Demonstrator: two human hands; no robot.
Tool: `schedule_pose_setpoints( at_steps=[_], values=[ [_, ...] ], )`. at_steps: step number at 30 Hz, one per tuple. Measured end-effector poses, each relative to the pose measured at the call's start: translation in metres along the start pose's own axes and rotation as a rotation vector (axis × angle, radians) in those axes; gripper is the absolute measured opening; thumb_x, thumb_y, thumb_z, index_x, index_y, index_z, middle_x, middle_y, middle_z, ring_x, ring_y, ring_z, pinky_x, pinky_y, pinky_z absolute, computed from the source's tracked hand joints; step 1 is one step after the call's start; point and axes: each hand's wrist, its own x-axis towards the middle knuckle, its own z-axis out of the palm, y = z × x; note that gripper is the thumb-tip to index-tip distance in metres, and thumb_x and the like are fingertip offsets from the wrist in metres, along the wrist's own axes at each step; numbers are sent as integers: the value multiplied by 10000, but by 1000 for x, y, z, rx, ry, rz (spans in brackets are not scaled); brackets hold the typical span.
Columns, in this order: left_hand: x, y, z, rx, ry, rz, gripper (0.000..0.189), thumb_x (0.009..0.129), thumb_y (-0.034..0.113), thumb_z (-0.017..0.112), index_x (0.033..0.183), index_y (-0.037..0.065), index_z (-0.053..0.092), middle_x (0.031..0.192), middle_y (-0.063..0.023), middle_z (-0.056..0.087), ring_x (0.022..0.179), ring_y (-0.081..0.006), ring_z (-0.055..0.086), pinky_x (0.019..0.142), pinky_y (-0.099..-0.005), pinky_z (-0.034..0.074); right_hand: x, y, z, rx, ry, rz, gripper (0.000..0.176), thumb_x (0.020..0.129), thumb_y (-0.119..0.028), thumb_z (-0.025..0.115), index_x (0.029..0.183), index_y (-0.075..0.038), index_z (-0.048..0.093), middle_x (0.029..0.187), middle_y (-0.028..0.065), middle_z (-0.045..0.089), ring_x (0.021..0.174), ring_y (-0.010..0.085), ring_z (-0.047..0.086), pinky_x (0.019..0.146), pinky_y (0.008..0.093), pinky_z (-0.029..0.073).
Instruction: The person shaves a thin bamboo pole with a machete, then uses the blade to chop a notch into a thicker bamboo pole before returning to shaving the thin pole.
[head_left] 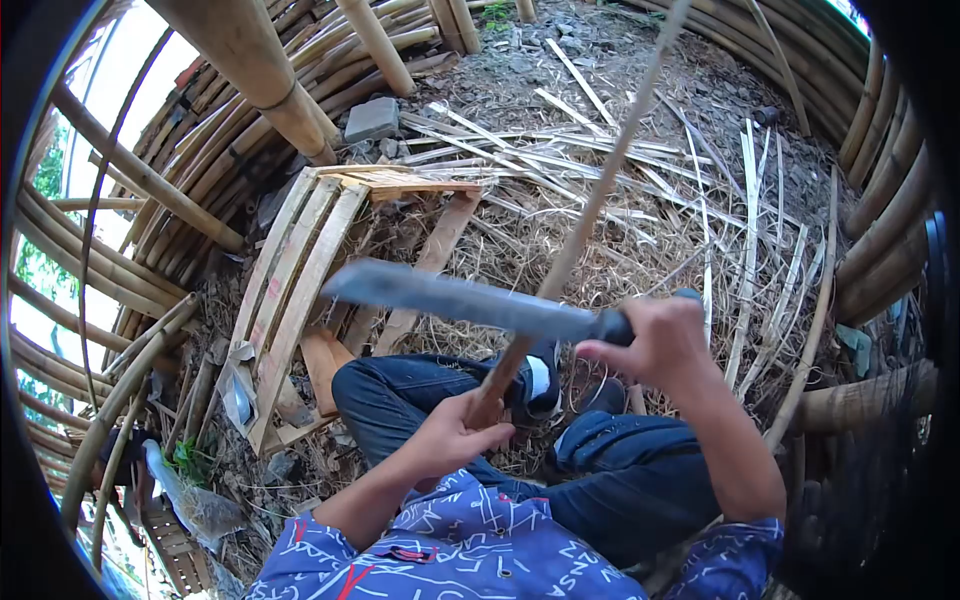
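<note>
My right hand (660, 340) is closed around the dark handle of a machete (440, 296). Its broad grey blade points left and crosses over a long bamboo pole (592, 215) in this view. Near its lower end, the pole is gripped by my left hand (458, 436), with the fingers wrapped round it. From there the pole slants up and away to the top right. Both hands are above my lap, over dark blue trousers (630, 500). My shoes (545, 385) show partly beneath the blade and pole.
A slatted wooden crate (285, 280) lies to the left. Pale split bamboo strips (560, 160) and curled shavings (480, 310) cover the ground ahead. A grey block (372, 120) sits by thick bamboo posts (265, 80). Stacked bamboo poles (890, 200) line the right side.
</note>
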Motion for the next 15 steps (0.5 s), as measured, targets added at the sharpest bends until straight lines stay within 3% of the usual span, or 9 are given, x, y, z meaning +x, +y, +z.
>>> schedule_pose_setpoints(
  at_steps=[1, 3, 11, 15],
  values=[
    [-4, 0, -3, 20, 57, 15, 222, 856, 146, 719, 906, 51, 524, 754, 61, 456, 695, -35, 424, 618, -230, 373, 0, 9, -2, 3, -3, 1, 662, 722, -738, 651, 657, -81, 606, 528, 79, 589, 471, 230, 607, 523, 370, 481],
    [-11, 5, -10, 19, 85, -7, 247, 876, 181, 716, 922, 41, 517, 777, 52, 446, 715, -49, 407, 635, -240, 374, 1, 24, -4, 27, -43, 189, 658, 698, -729, 682, 685, -73, 638, 540, 77, 596, 480, 237, 615, 551, 386, 497],
    [-16, 5, -27, 141, -1, 6, 255, 876, 203, 713, 876, 56, 504, 759, 57, 427, 700, -52, 391, 616, -237, 367, -3, 33, -13, -184, 140, 17, 713, 669, -768, 680, 662, -57, 623, 540, 81, 594, 486, 239, 615, 514, 348, 488],
    [-16, 6, -19, 139, 58, 23, 243, 864, 172, 725, 877, 65, 507, 757, 63, 436, 691, -45, 393, 606, -230, 363, -4, 16, -28, -109, 52, 110, 681, 698, -744, 678, 659, -67, 606, 540, 77, 594, 483, 228, 612, 513, 343, 480]
  ],
)
